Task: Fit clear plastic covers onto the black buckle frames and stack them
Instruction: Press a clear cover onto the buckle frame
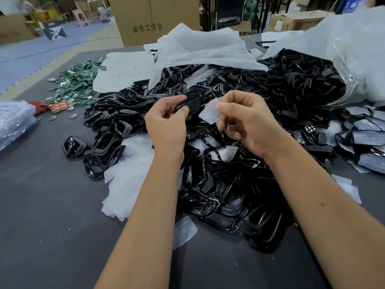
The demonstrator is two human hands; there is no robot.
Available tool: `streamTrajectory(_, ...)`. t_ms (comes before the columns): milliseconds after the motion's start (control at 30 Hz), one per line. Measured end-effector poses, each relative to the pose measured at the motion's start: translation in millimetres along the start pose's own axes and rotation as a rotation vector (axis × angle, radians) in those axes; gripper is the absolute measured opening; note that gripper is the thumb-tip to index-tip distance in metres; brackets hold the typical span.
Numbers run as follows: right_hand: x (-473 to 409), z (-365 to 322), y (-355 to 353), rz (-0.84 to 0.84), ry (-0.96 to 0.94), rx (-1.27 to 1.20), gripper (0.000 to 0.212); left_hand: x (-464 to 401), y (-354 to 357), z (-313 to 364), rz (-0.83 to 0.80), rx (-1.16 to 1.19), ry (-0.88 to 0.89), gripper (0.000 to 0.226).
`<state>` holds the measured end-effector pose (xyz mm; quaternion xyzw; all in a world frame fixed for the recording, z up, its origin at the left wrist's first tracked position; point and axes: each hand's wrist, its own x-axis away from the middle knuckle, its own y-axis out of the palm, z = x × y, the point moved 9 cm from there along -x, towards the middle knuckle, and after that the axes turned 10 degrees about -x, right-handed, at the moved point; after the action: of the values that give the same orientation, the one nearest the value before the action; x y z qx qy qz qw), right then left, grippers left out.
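Fingers [181, 110] of your left hand [166, 124] grip a black plastic buckle frame [192, 102]; your right hand [248, 122] pinches a clear plastic cover [210, 113] just beside it.

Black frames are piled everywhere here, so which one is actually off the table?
The black frame gripped by the left hand; every other lies in the heap or the bag.

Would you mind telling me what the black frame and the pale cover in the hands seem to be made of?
Black frame, held by the left hand: probably glossy moulded plastic, given its highlights. Cover, pinched by the right hand: thin, frosted translucent plastic.
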<state>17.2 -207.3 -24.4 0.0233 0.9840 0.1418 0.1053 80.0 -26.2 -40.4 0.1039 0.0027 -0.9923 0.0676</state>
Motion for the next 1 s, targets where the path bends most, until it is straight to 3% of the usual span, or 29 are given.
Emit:
streamTrajectory(100, 1, -8, 6, -0.066, -0.032, -0.204, 0.021, 4, 10, 5, -0.072, -0.02, 0.051, 0.03)
streamTrajectory(200, 0, -2, 5, -0.049, -0.025, -0.233, 0.021, 6, 17, 8, -0.109, -0.046, 0.083, 0.025)
streamTrajectory(700, 1, 4, -15, 0.165, -0.145, 0.042, 0.005, 14, 30, 6, -0.177, -0.062, 0.068, 0.022)
streamTrajectory(1000, 2, -3, -25, 0.314, -0.228, 0.202, 0.01, 16, 34, 5, -0.192, -0.044, 0.077, 0.022)
